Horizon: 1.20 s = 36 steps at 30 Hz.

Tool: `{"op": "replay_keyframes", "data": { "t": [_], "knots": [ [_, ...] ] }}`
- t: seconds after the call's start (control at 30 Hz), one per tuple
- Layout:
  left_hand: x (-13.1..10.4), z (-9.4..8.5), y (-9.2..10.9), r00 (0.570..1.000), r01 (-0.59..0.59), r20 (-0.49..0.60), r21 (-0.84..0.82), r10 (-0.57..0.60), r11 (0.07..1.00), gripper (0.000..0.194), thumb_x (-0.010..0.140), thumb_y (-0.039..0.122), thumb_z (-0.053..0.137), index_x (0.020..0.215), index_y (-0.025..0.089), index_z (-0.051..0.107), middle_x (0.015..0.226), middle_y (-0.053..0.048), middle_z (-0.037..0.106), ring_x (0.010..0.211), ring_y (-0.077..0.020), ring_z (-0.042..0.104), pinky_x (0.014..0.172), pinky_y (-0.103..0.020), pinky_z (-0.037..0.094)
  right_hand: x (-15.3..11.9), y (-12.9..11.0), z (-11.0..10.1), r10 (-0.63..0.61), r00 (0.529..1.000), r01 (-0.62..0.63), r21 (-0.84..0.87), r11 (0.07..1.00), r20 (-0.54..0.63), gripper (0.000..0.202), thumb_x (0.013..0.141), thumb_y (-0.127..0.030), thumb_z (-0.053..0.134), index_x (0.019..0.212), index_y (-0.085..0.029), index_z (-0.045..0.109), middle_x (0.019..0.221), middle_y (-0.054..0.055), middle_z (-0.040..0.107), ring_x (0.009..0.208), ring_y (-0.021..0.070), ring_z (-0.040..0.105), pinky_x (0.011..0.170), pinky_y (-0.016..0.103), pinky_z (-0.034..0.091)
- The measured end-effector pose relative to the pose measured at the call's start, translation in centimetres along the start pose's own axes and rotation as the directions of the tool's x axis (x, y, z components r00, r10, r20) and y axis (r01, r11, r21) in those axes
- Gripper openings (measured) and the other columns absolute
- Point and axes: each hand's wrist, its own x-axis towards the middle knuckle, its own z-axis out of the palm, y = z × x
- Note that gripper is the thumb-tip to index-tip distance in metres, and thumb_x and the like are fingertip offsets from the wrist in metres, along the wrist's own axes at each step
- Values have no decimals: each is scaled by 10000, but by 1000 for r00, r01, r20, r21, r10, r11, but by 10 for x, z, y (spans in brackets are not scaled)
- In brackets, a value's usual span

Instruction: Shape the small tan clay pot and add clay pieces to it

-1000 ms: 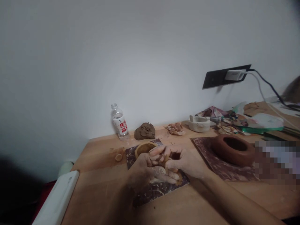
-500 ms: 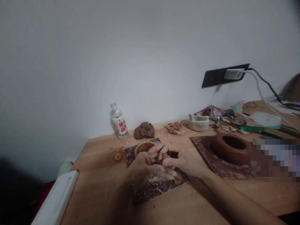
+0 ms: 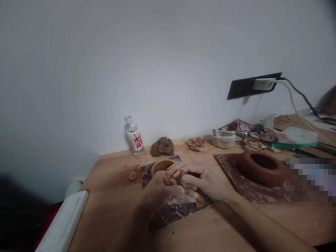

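My left hand (image 3: 164,191), dusty with clay, is curled palm up over the dark marbled board (image 3: 168,218). My right hand (image 3: 203,178) meets it from the other side, thumb and fingers bent inward. Pinched between them is a small piece of brown clay (image 3: 182,175), mostly hidden by the fingers. Just behind the hands, a yellowish clay bowl (image 3: 162,163) rests on the board, its front partly covered. Another flat bit of clay (image 3: 200,202) shows below my right hand, at the board's right edge.
Behind the board are a clay lump (image 3: 162,147), a plastic bottle (image 3: 134,136) and a crumpled brown piece (image 3: 196,144). A red-brown hollow clay form (image 3: 262,178) sits on a second board to the right. Farther back stands a whitish bowl (image 3: 223,140).
The fingers of my right hand have flattened and shifted slightly over the clay piece. My left hand stays nearly in place, and the view has moved a little.
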Motion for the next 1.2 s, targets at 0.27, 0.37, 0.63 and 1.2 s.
{"op": "replay_keyframes", "data": {
  "t": [0.27, 0.37, 0.63, 1.2],
  "knots": [
    [-2, -8, -4, 999, 13, 41, -30, -12, 999, 374, 659, 336, 796, 899, 60, 719, 909, -178, 737, 786, -268, 722, 725, -373, 570, 1, 0, -1, -19, 1000, 19, 0, 1000, -11, 126, 812, -309, 660, 866, -219, 730, 1100, 57, 706, 1038, 214, 628, 934, 362, 453],
    [-1, -8, -5, 999, 7, 41, -33, -6, 999, 388, 652, 336, 801, 919, 66, 722, 904, -172, 741, 776, -264, 722, 724, -376, 569, 1, 1, 0, -10, 1000, 12, 49, 999, -23, 106, 813, -306, 665, 811, -215, 719, 1063, 48, 718, 977, 192, 649, 879, 340, 479],
    [0, -6, -4, 999, 9, 42, -48, -7, 999, 464, 625, 372, 818, 973, 83, 718, 922, -174, 740, 808, -291, 723, 723, -403, 567, 0, 4, -2, 23, 999, -22, 62, 998, -23, 80, 785, -281, 696, 835, -218, 702, 1060, 41, 711, 958, 180, 642, 846, 317, 478],
    [-1, 3, 2, 1000, 13, -2, -90, -13, 996, 338, 621, 304, 837, 849, 71, 745, 721, -126, 749, 606, -199, 714, 599, -265, 565, 1, 6, -2, 12, 999, -10, 34, 999, -38, 122, 839, -318, 643, 859, -221, 714, 1082, 50, 707, 994, 184, 636, 889, 343, 474]
  ]
}}
